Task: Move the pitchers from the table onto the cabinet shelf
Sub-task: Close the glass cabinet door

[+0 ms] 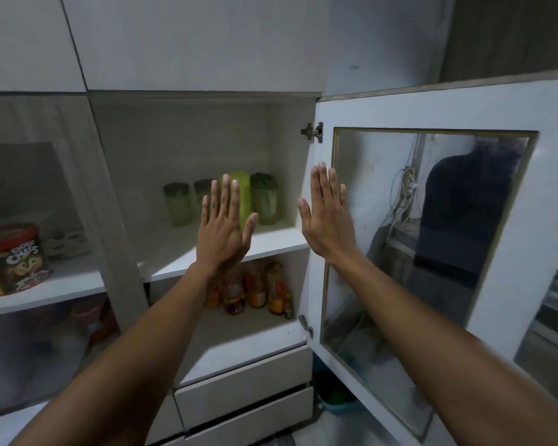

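Both hands are raised flat, fingers straight and close together, holding nothing. The left hand (222,225) is at frame centre, the right hand (327,215) just right of it. Behind them, green pitchers (176,204) stand on the open cabinet's upper shelf (271,243). Its glass door (429,239) hangs open at right.

Beyond the left hand (222,228), the pitchers (236,194) crowd the back of the shelf (271,244), while its front strip below the palm lies bare. Just right of the right hand (327,217), the open glass door (432,226) walls off that side. The gap between both hands leads straight in.
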